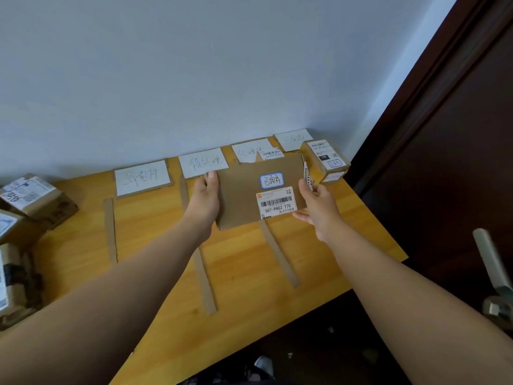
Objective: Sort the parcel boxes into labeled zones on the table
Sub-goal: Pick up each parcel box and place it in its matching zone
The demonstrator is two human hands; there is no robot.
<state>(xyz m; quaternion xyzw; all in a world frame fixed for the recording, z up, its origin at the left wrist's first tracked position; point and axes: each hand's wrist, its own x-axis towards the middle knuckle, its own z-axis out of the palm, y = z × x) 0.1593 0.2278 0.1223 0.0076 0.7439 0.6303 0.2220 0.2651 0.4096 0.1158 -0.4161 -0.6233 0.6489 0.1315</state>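
A flat brown parcel box (244, 190) with a blue-framed handwritten sticker and a barcode label hangs over the middle-right of the wooden table (155, 245). My left hand (205, 198) grips its left edge. My right hand (319, 209) grips its right edge and also pinches a marker pen (307, 176). Behind it, white zone labels lie along the wall: one at the left (142, 177), one in the middle (202, 162), one partly hidden by the box (247, 152), one at the far right (293, 139). A small labelled box (327, 159) stands in the far right zone.
Cardboard strips (110, 230) (204, 279) (279, 254) divide the table into lanes. Several unsorted parcel boxes (33, 201) are stacked at the left edge. A dark door (444, 162) with a metal handle (491, 268) stands on the right. A small barcode-labelled parcel (270, 154) lies behind the held box.
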